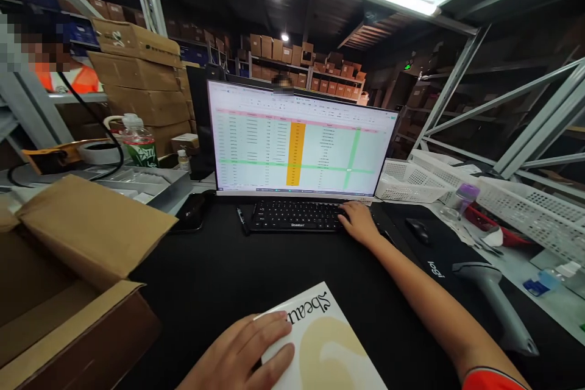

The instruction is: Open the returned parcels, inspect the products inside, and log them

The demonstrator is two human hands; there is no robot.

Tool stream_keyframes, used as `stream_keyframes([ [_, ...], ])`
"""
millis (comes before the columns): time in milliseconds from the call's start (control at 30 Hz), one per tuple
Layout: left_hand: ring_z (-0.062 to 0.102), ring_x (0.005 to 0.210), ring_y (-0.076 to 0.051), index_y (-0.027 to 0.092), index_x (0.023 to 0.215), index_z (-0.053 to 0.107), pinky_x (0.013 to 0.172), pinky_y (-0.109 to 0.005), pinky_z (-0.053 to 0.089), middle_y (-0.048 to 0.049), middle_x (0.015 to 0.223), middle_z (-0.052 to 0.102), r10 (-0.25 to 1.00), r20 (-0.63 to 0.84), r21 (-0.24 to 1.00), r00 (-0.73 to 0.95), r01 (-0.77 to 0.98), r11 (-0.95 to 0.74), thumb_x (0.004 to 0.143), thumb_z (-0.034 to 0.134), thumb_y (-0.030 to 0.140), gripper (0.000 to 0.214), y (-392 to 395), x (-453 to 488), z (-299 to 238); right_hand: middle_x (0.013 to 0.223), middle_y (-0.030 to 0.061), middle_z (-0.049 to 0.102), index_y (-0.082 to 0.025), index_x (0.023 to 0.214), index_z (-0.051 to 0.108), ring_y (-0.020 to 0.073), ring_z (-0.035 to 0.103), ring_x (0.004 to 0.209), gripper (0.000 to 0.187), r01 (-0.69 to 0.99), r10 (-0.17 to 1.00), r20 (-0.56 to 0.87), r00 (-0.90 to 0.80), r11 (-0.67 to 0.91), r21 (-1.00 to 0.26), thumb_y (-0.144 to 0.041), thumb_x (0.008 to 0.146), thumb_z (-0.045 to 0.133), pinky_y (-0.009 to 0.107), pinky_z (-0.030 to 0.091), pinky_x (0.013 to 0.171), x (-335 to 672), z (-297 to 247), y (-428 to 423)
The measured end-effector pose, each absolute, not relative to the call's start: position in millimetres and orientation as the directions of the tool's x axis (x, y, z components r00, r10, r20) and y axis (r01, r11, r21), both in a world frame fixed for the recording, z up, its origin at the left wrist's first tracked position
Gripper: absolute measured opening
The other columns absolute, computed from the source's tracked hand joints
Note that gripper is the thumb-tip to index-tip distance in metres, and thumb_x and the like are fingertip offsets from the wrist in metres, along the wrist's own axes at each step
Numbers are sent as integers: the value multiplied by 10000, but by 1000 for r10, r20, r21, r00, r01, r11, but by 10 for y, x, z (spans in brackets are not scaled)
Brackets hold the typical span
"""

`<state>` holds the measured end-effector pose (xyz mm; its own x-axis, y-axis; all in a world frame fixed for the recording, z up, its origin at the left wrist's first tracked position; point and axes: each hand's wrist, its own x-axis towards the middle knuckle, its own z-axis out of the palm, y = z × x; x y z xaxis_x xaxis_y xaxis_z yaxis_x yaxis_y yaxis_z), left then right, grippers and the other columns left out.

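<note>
Near the bottom centre, my left hand lies over the left edge of a white box with a pale yellow shape and black lettering. The fingers and thumb press on its printed face; its lower end is out of view. My right hand reaches to the right end of a black keyboard, fingers spread on the keys. Behind the keyboard, a monitor displays a spreadsheet with an orange column and green highlights.
An open cardboard box stands at left, near a phone and bottle. A pen lies beside the keyboard. To the right are a mouse, barcode scanner and white baskets. Another person is at far left.
</note>
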<state>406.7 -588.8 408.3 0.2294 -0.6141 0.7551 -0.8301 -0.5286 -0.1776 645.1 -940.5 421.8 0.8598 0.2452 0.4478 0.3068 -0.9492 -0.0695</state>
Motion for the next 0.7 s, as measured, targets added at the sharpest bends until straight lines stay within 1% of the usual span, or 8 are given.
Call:
stream_keyframes([
  [67, 590, 1243, -199, 205, 1178, 653, 1054, -323, 499, -89, 1196, 695, -603, 770, -177, 208, -838, -515, 1019, 388, 227, 310, -5890, 4070, 4059, 1302, 110, 645, -186, 1114, 723, 279, 527, 1255, 334, 196, 153, 442, 884, -979, -53, -365, 956, 489, 409, 363, 1100, 6385, 4238, -9826],
  [100, 595, 1233, -200, 203, 1182, 650, 1054, -327, 500, -91, 1195, 693, -598, 775, -172, 206, -841, -513, 1001, 404, 195, 305, -5888, 4067, 4054, 1271, 129, 656, -168, 1089, 731, 292, 547, 1227, 338, 119, 84, 444, 892, -991, -52, -341, 950, 477, 419, 387, 1075, 6344, 4237, -10073],
  [167, 594, 1228, -200, 210, 1209, 634, 1061, -334, 495, -90, 1207, 691, -609, 757, -152, 238, -842, -518, 975, 436, 164, 310, -5874, 4052, 4064, 1229, 178, 664, -120, 1142, 712, 328, 575, 1184, 388, -44, -65, 452, 890, -997, -57, -319, 935, 452, 459, 422, 1033, 6245, 4207, -10576],
  [233, 585, 1236, -198, 228, 1255, 609, 1068, -332, 489, -77, 1238, 688, -652, 699, -139, 294, -838, -527, 959, 480, 173, 328, -5849, 4028, 4089, 1252, 218, 642, -81, 1239, 668, 375, 580, 1181, 471, -171, -181, 456, 872, -983, -64, -346, 901, 472, 503, 441, 1011, 6136, 4127, -11014],
  [367, 580, 1228, -198, 219, 1287, 574, 1046, -325, 501, -80, 1266, 679, -686, 657, -125, 314, -851, -509, 915, 519, 185, 377, -5805, 3975, 4133, 1213, 243, 639, -80, 1346, 599, 411, 631, 1097, 641, -293, -314, 445, 839, -949, -117, -469, 853, 470, 540, 513, 913, 6028, 3857, -11519],
  [467, 573, 1244, -209, 213, 1313, 523, 1057, -345, 496, -95, 1296, 658, -698, 617, -96, 362, -846, -524, 849, 611, 162, 475, -5805, 3936, 4177, 1248, 217, 619, -109, 1406, 537, 361, 595, 1205, 675, -259, -304, 468, 830, -953, -159, -452, 837, 417, 491, 503, 993, 6102, 3674, -11646],
  [533, 577, 1241, -220, 213, 1322, 487, 1050, -357, 502, -105, 1309, 645, -718, 572, -83, 397, -843, -532, 813, 681, 151, 548, -5818, 3909, 4226, 1288, 183, 601, -153, 1379, 563, 328, 567, 1258, 654, -202, -260, 473, 842, -964, -171, -440, 816, 394, 449, 473, 1053, 6182, 3582, -11703],
  [700, 595, 1208, -228, 204, 1285, 469, 1009, -357, 520, -116, 1280, 645, -721, 568, -61, 397, -853, -518, 847, 678, 182, 485, -5850, 3875, 4321, 1256, 170, 591, -220, 1287, 627, 382, 617, 1142, 685, -109, -199, 520, 830, -974, -199, -590, 778, 357, 501, 486, 1012, 6326, 3354, -11916],
])
